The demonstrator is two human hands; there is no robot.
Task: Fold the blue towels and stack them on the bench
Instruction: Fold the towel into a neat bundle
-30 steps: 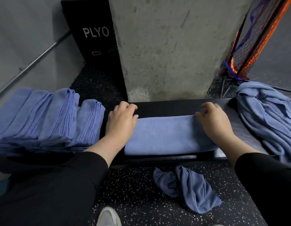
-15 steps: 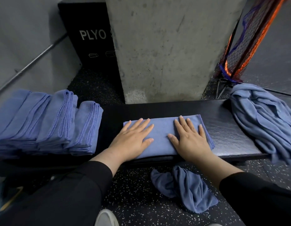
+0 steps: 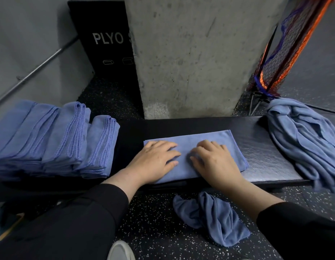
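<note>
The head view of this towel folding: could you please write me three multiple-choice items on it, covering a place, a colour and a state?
1. Where does the crumpled towel lie?
A. On the floor in front of the bench
B. On the folded stack
C. Under the left hand

2. What colour is the lettering on the black box?
A. Orange
B. White
C. Blue

3. How do the hands meet the folded towel on the bench?
A. Both lift it
B. Both rest on top
C. Neither touches it

Key: 1 A, it sits on speckled floor. 2 B, PLYO reads white. 3 B, left hand and right hand lie on it.
</note>
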